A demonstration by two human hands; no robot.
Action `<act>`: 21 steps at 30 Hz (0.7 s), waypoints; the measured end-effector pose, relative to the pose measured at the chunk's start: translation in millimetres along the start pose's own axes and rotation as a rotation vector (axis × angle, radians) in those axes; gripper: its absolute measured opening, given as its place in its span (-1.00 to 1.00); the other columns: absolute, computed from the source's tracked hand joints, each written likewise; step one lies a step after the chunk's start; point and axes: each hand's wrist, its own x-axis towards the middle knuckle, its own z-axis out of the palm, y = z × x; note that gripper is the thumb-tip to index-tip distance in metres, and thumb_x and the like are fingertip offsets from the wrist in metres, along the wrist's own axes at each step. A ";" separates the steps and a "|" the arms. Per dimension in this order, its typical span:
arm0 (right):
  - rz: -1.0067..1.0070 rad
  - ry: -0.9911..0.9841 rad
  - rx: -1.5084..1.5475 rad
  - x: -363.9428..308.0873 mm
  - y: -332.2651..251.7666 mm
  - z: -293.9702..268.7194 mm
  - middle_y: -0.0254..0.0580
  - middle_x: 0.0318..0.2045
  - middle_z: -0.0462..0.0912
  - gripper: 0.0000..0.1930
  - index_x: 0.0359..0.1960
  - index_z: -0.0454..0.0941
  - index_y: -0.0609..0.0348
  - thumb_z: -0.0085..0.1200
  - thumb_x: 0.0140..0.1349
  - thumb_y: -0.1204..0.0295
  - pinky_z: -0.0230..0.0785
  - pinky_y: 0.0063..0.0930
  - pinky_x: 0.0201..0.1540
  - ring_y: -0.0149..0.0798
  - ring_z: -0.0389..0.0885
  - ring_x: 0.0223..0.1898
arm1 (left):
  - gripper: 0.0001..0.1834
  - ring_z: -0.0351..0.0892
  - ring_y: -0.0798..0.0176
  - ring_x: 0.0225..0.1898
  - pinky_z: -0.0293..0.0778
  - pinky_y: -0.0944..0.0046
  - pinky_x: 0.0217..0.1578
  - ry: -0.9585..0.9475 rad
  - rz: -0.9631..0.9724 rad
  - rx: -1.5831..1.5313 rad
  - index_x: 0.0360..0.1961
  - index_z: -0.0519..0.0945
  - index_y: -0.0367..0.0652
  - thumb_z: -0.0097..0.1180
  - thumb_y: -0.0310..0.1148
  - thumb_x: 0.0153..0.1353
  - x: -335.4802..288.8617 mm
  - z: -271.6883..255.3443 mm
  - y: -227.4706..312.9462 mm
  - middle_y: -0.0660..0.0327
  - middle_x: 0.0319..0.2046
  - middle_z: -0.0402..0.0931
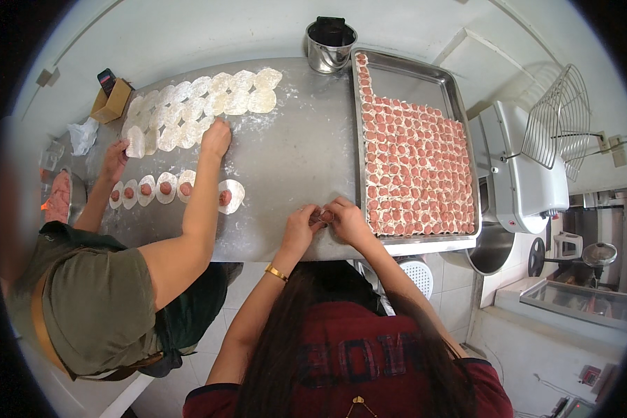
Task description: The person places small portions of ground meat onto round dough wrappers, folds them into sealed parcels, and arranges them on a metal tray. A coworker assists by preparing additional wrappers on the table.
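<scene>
Close to the table's front edge, my left hand point(302, 228) and my right hand point(347, 221) meet around one small dumpling point(325, 217), pinching its wrapper about pink meat filling. Fingers of both hands are closed on it and partly cover it. Just right of my right hand lies a large metal tray point(411, 81) packed with rows of open-topped meat dumplings point(418, 167). To the left of my hands, a round wrapper topped with meat point(231, 196) lies flat, at the end of a row of similar filled wrappers point(146, 189).
At left a co-worker's hands point(216, 139) reach over rows of floured round wrappers point(240, 90). A steel pot point(331, 52) stands at the back, a cardboard box point(111, 102) at the far left. A bowl of meat point(59, 197) sits beside the co-worker; a white machine point(526, 167) stands right.
</scene>
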 end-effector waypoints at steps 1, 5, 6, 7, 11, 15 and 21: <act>-0.008 0.019 -0.019 -0.1 -1.7 -2.6 0.03 -0.30 0.47 -0.66 -0.17 0.51 0.19 0.03 -0.07 0.65 0.39 -0.17 -0.17 0.09 0.49 -0.21 | -0.67 0.60 0.08 -0.32 0.54 0.22 -0.30 -0.007 -0.009 -0.014 -0.24 0.49 -0.28 0.24 -0.62 -0.10 0.0 0.0 -2.4 0.05 -0.31 0.53; -0.108 0.037 -0.081 -0.5 -6.3 -7.0 -0.03 -0.22 0.45 -0.59 -0.10 0.51 0.12 0.01 -0.08 0.66 0.37 -0.19 -0.11 0.05 0.46 -0.14 | -0.69 0.60 0.13 -0.28 0.52 0.25 -0.28 0.118 -0.108 -0.024 -0.21 0.51 -0.27 0.24 -0.58 -0.04 -10.1 -7.3 -19.2 0.06 -0.27 0.54; -0.153 0.027 -0.090 -0.5 -6.7 -5.7 -0.05 -0.20 0.44 -0.58 -0.09 0.51 0.11 0.01 -0.08 0.66 0.37 -0.20 -0.09 0.03 0.46 -0.13 | -0.69 0.58 0.12 -0.30 0.51 0.24 -0.30 0.186 -0.116 0.006 -0.21 0.51 -0.27 0.24 -0.55 -0.04 -15.4 -15.4 -27.7 0.06 -0.26 0.52; -0.176 -0.007 -0.145 -1.3 -9.1 -5.9 -0.07 -0.19 0.44 -0.58 -0.10 0.51 0.11 0.00 -0.08 0.66 0.37 -0.21 -0.08 0.02 0.46 -0.12 | -0.69 0.57 0.10 -0.32 0.50 0.22 -0.32 0.252 -0.124 0.033 -0.21 0.51 -0.26 0.25 -0.53 -0.03 -20.6 -25.0 -33.7 0.05 -0.24 0.50; -0.236 -0.152 -0.266 -1.7 -10.0 -5.6 -0.11 -0.13 0.44 -0.61 -0.12 0.52 0.11 -0.03 -0.07 0.65 0.36 -0.26 -0.03 -0.01 0.46 -0.13 | -0.72 0.56 0.04 -0.35 0.47 0.12 -0.30 0.548 -0.321 0.256 -0.21 0.51 -0.28 0.14 -0.29 0.14 -45.7 -71.2 -59.4 0.00 -0.32 0.53; -0.205 -0.164 -0.219 2.3 6.9 -5.6 -0.11 -0.12 0.46 -0.67 -0.18 0.54 0.13 -0.02 -0.04 0.63 0.38 -0.29 -0.06 -0.01 0.48 -0.16 | -0.65 0.53 -0.01 -0.33 0.42 0.10 -0.26 0.722 -0.540 0.382 -0.21 0.51 -0.34 0.06 -0.20 0.22 -42.4 -97.6 -55.5 -0.05 -0.29 0.55; 0.030 -0.020 0.367 33.8 32.4 -94.5 -0.14 -0.23 0.55 -0.71 -0.26 0.58 0.15 0.10 -0.08 0.68 0.44 -0.33 -0.20 -0.13 0.57 -0.23 | -0.59 0.58 0.00 -0.30 0.45 0.14 -0.26 0.875 -0.415 0.633 -0.21 0.58 -0.37 0.14 -0.16 0.15 -25.4 -115.8 -181.0 -0.06 -0.26 0.60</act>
